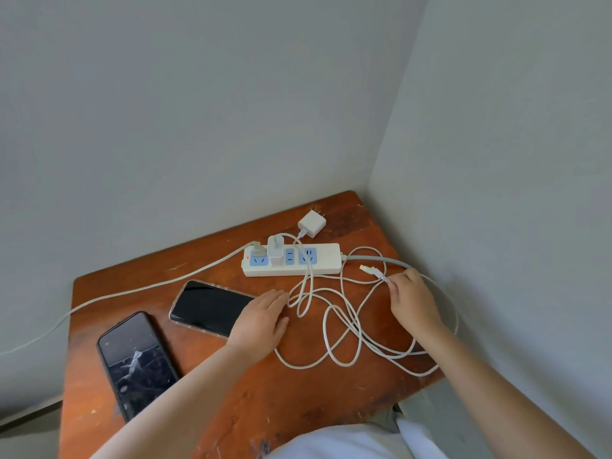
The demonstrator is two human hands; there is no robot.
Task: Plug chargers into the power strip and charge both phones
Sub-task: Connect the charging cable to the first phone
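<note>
While my right hand [412, 301] pinches a white cable end [372, 271] just right of the power strip [326, 260], I see my left hand [263, 318] lying open over the near phone's [207, 306] right edge; one charger [275, 251] sits plugged in, another [312, 223] lies unplugged beyond, and a second phone [137, 361] lies far left.

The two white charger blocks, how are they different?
The charger block in the power strip stands upright and plugged in; the other charger block lies loose on the wooden table behind the strip.

The plugged one's prongs are hidden in a socket; the loose one's prongs are bare, pointing toward the wall.

Both are white, with a white cable attached.
</note>
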